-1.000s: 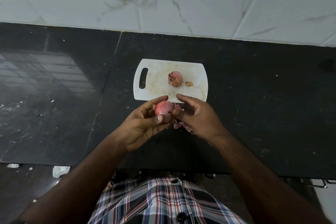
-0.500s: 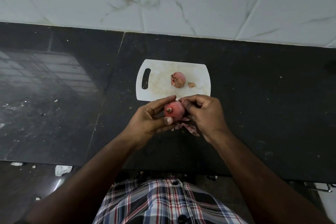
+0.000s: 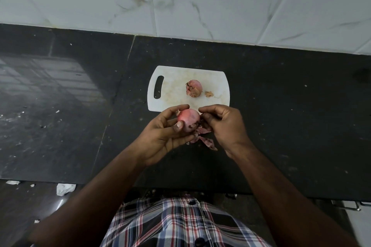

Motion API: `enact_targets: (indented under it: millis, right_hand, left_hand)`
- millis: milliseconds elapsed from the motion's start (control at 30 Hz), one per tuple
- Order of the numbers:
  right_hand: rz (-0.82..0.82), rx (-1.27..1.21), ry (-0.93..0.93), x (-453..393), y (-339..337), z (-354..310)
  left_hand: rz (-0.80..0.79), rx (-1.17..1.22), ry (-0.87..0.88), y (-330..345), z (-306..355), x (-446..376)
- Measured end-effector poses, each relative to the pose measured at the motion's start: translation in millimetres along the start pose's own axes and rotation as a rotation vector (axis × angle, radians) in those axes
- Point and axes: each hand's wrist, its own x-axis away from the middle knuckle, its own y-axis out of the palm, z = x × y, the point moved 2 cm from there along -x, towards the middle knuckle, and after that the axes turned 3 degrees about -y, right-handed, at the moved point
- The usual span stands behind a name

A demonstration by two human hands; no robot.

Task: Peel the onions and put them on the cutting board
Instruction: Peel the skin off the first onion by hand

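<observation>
White plastic cutting board (image 3: 172, 104) bears one onion (image 3: 194, 88); left hand (image 3: 163, 136) grips a second onion (image 3: 188, 119), right hand (image 3: 224, 126) pinching its peel (image 3: 206, 140).

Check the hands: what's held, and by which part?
Left hand cups the onion around its side, thumb on the front. Right hand pinches at its right edge, apparently loose peel; exact contact unclear.

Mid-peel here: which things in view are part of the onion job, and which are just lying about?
Job:
held onion
left hand
right hand
onion on board
cutting board
peel scraps

Lying about:
white scraps on floor
brown bit on board
</observation>
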Motion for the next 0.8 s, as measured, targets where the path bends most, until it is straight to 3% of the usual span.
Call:
enact_targets:
  millis: [200, 400, 533, 667, 800]
  right_hand:
    - [0.005, 0.214, 0.046, -1.6, -8.5, 11.2]
    - [-0.176, 0.361, 0.018, 2.6, -10.3, 6.8]
    - [-0.058, 0.293, -0.072, 5.2, -8.6, -2.7]
    - [-0.190, 0.168, -0.033, 13.2, 14.9, -3.5]
    - [0.055, 0.138, -0.153, 15.8, 27.8, 6.1]
  left_hand:
    - [0.063, 0.075, -0.022, -13.0, 1.3, 2.6]
    - [0.175, 0.069, -0.058, -16.3, -3.0, 2.1]
    - [0.176, 0.074, -0.082, -17.7, -4.0, 2.4]
    - [0.165, 0.079, -0.083, -12.9, -6.2, 0.5]
    - [0.179, 0.098, -0.082, -12.6, -8.1, -0.9]
